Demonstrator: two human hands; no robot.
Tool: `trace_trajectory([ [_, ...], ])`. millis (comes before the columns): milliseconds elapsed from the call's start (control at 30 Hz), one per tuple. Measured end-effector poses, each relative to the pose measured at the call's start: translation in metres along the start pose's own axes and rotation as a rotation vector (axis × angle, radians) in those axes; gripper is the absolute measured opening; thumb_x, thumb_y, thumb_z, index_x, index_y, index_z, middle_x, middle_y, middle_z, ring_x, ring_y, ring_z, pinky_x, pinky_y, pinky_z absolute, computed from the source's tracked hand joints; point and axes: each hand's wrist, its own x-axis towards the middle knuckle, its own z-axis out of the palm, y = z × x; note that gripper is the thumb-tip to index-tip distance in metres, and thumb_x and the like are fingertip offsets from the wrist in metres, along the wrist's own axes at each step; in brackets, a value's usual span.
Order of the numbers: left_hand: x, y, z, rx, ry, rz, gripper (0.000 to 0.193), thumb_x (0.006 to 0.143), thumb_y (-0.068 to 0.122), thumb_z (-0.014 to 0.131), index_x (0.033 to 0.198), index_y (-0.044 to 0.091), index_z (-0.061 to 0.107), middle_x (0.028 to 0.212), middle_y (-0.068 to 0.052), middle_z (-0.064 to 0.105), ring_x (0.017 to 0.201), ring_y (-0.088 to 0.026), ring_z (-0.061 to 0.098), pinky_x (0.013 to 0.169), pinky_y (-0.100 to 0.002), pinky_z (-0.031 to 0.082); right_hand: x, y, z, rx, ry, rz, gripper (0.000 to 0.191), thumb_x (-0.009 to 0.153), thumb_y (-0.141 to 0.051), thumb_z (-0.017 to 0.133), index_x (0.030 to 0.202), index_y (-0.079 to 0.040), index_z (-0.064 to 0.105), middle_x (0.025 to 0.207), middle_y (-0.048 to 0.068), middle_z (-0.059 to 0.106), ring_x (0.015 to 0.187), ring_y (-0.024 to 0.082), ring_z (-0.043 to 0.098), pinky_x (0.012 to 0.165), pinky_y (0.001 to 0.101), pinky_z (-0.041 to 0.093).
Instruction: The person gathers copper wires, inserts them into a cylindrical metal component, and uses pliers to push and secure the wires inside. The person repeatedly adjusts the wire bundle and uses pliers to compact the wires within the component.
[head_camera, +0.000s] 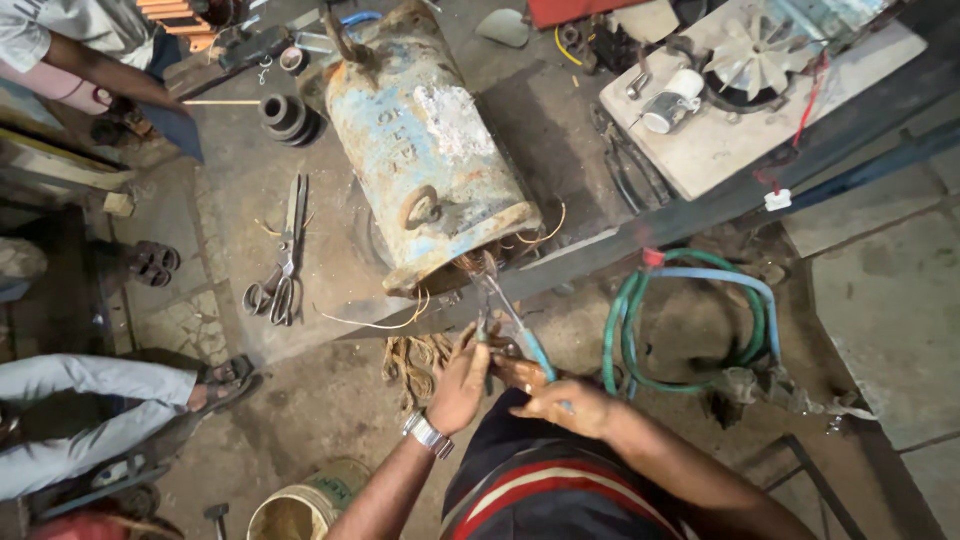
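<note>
1. Left hand (462, 385): fingers closed around one handle of a pair of pliers (497, 310); a metal wristwatch (429, 436) sits on that wrist.
2. Right hand (568, 404): curled shut over the other, blue-sleeved handle of the pliers; the handle end disappears under the fingers.
3. Pliers: held low centre of view, above the person's lap; the nose points up and away, reaching the open lower end of the motor housing (432, 150); whether the nose actually bites on copper I cannot tell.
4. Motor housing: large, cylindrical, worn blue paint with rust; lies tilted on the concrete floor (300, 400), open end towards the person; a lifting ring shows on its side; strands of copper wire (380, 322) stick out of the open end and curl onto the floor.
5. A bundle of removed copper windings (412, 362) lies on the floor just left of the left hand.
6. Large scissors (283, 262) lie flat on the floor, left of the housing, well apart from both hands.
7. Coiled green hose (690, 325) lies to the right of the hands; a blue tube runs along with it.
8. White worktop (720, 150) at upper right carries a fan impeller (755, 50).
9. Other persons: a trouser leg with a sandalled foot (225, 378) at lower left; an arm (95, 65) at upper left.
10. A bucket (310, 505) stands at the bottom edge, near the left forearm.
</note>
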Motion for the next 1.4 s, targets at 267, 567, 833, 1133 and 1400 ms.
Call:
trace_trajectory([
  [267,0.006,0.021,0.004,0.025,-0.067,0.067,0.065,0.099,0.056,0.028,0.124,0.013,0.07,0.174,-0.007,-0.001,0.161,-0.028,-0.01,0.112,-0.072,-0.016,0.003,0.015,-0.047,0.114,-0.122,-0.104,0.094,0.076,-0.022,0.069,0.161,-0.012,0.03,0.161,0.009,0.038,0.147,0.024,0.039,0.118,0.0481,0.039],
  [567,0.027,-0.005,-0.012,-0.347,-0.286,0.164,0.069,0.098,0.049,0.056,0.15,0.004,0.058,0.15,-0.033,0.043,0.139,-0.047,0.033,0.117,-0.066,0.013,0.005,-0.001,-0.012,0.102,-0.137,-0.105,0.091,0.074,-0.021,0.073,0.157,-0.009,0.038,0.151,0.015,0.051,0.141,0.028,0.048,0.112,0.0477,0.045],
  [833,0.078,0.014,-0.009,-1.415,-0.983,0.209,0.079,0.085,0.021,0.079,0.149,-0.01,0.044,0.15,-0.035,0.049,0.144,-0.044,0.048,0.122,-0.062,0.034,-0.008,-0.051,0.007,0.01,-0.183,0.269,0.097,0.067,-0.02,0.077,0.157,-0.011,0.041,0.164,0.012,0.042,0.152,0.024,0.038,0.117,0.0435,0.04],
  [1133,0.056,0.03,0.009,-1.885,-1.037,0.184,0.047,0.087,0.007,0.073,0.131,-0.002,0.057,0.119,-0.015,0.06,0.124,-0.034,0.057,0.122,-0.059,0.043,-0.026,-0.06,0.054,0.306,0.127,0.428,0.087,0.071,-0.018,0.072,0.152,0.001,0.045,0.157,0.02,0.047,0.147,0.03,0.044,0.122,0.0464,0.037],
  [1400,0.045,0.039,-0.005,-1.766,-0.878,-0.005,0.039,0.087,0.01,0.072,0.121,-0.001,0.058,0.117,-0.015,0.059,0.119,-0.035,0.058,0.108,-0.056,0.045,-0.011,-0.063,0.065,0.57,-0.079,0.344,0.081,0.076,-0.027,0.07,0.148,-0.001,0.044,0.154,0.023,0.046,0.147,0.037,0.043,0.121,0.0513,0.04],
])
